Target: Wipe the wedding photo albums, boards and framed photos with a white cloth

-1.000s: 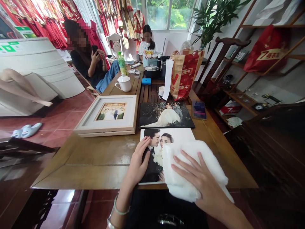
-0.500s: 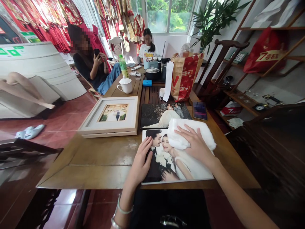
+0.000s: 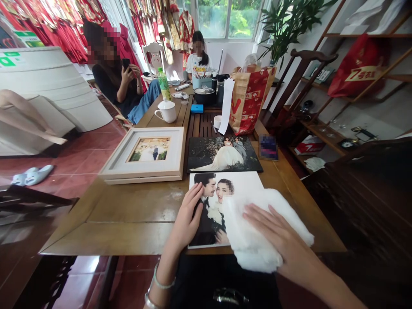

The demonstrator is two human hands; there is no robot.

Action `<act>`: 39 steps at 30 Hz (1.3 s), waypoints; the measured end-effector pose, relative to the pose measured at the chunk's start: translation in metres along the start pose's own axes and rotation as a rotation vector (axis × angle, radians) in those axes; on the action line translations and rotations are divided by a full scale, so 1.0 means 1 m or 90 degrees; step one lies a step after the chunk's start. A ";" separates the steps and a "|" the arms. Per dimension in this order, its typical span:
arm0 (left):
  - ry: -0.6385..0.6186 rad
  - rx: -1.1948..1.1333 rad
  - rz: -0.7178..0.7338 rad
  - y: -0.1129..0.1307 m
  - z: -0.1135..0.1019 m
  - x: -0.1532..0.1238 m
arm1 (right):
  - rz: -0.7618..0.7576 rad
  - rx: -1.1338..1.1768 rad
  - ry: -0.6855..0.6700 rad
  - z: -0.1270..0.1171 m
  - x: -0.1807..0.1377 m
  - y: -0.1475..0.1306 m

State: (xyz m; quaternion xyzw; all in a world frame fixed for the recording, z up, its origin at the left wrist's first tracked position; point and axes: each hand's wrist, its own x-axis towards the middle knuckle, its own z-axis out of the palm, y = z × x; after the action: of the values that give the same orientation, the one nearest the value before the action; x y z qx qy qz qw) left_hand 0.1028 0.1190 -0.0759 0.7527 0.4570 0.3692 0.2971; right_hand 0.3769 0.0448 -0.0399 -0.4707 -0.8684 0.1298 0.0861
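Observation:
A glossy photo panel (image 3: 206,234) of a couple in wedding dress lies at the near table edge. My left hand (image 3: 188,214) rests on its left side, fingers stretched out and holding nothing. My right hand (image 3: 277,229) holds a thick white towel (image 3: 247,210) against the panel's lower right, with the fingers laid long over the cloth. The towel covers much of the right half and hangs past the near table edge. Just behind lies a darker wedding photo panel (image 3: 222,154). To the left is a light wooden picture frame (image 3: 180,159) with a small photo inside.
A phone (image 3: 269,148) lies right of the dark panel. Farther back on the wooden table (image 3: 128,210) stand a lidded white mug (image 3: 167,112), a green bottle (image 3: 163,85), a blue box (image 3: 197,108) and a paper bag (image 3: 249,98). Two people sit beyond.
My right hand and the towel have moved down toward me across the panel, past its near edge. The couple's faces are less covered. My left hand stays on the panel's left side.

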 end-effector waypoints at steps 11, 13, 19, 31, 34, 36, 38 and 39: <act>0.001 -0.010 -0.009 -0.001 -0.001 0.001 | 0.086 -0.058 0.108 0.006 0.072 0.018; 0.004 -0.009 -0.010 0.000 0.000 0.001 | 0.067 -0.063 0.084 0.007 0.053 0.005; 0.007 0.004 0.009 -0.001 0.001 0.001 | 0.009 -0.055 0.047 0.014 -0.007 -0.033; 0.002 -0.009 -0.001 -0.001 0.000 0.000 | 0.130 -0.020 -0.003 -0.008 0.101 -0.006; 0.007 -0.014 -0.008 -0.001 0.001 0.000 | 0.103 -0.018 0.007 -0.006 0.103 -0.012; 0.012 -0.018 -0.006 -0.003 0.002 0.001 | 0.077 -0.013 0.003 -0.002 0.089 -0.023; 0.015 -0.024 -0.002 -0.005 0.002 0.001 | 0.038 0.001 -0.013 0.002 0.068 -0.039; 0.017 -0.029 0.000 -0.006 0.002 0.001 | 0.016 0.012 -0.025 0.004 0.058 -0.047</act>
State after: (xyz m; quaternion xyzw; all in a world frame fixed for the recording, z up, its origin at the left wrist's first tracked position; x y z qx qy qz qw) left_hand 0.1022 0.1223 -0.0818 0.7409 0.4523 0.3893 0.3080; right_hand 0.3073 0.0682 -0.0277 -0.4783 -0.8625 0.1487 0.0717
